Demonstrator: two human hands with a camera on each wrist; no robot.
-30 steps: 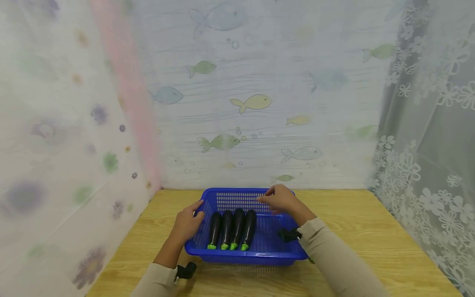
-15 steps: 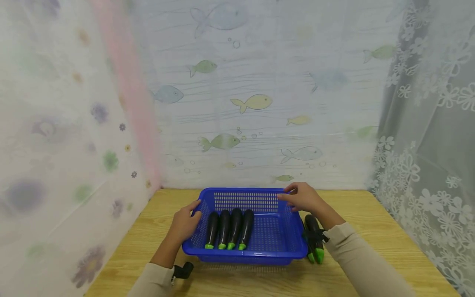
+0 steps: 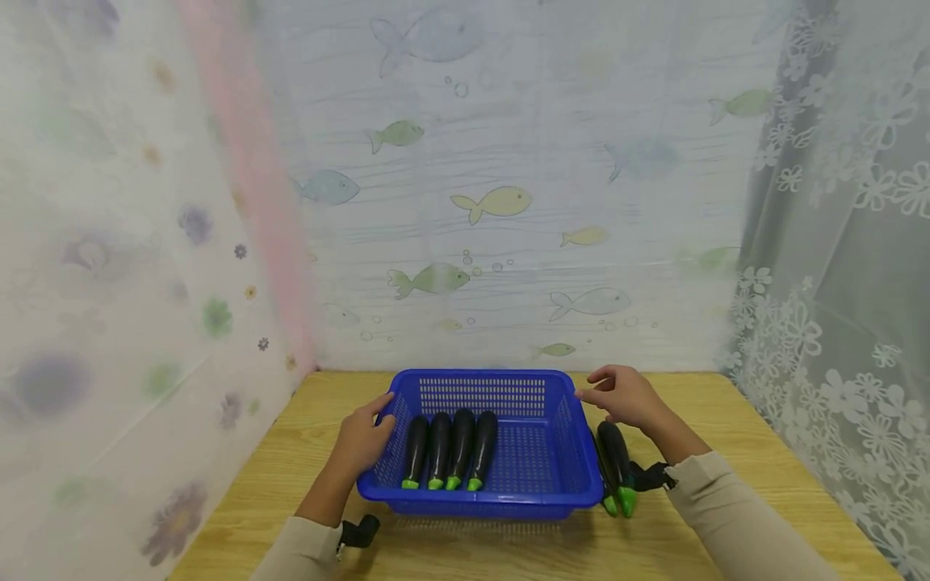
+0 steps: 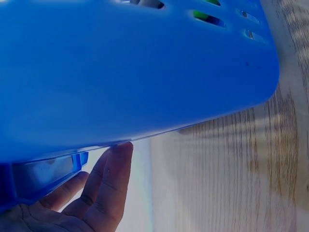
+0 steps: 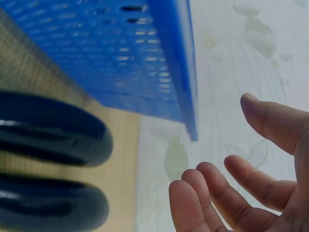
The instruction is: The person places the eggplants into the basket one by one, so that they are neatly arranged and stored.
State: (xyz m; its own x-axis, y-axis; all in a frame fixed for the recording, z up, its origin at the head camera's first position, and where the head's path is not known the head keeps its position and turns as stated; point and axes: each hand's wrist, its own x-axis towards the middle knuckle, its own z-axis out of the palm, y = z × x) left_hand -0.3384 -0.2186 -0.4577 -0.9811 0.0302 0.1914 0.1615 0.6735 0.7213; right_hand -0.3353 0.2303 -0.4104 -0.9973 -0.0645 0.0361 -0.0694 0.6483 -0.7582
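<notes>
A blue plastic basket point(image 3: 479, 499) with slotted walls stands on the table, several dark eggplants point(image 3: 462, 445) lying side by side in its left half, green ends toward me. My left hand point(image 3: 363, 440) holds the basket's left rim; the left wrist view shows its fingers point(image 4: 113, 186) against the basket's underside edge. To the right of the basket, my right hand point(image 3: 628, 397) hovers with nothing in it, fingers loosely bent and thumb apart. Below it, two more eggplants point(image 3: 617, 460) lie beside the basket's right wall, one partly hidden; the right wrist view shows their rounded dark ends.
The wood-patterned table point(image 3: 697, 516) extends around the basket. Behind it hangs a pale sheet with printed fish point(image 3: 436, 277). A flower-patterned sheet point(image 3: 145, 323) borders the left side, and a lace curtain point(image 3: 821, 363) the right. Small dark cameras sit on both wrists.
My right hand has moved from above the basket's inside to the right, past its right rim, uncovering the two eggplants there. The basket and left hand shifted slightly left, then stayed.
</notes>
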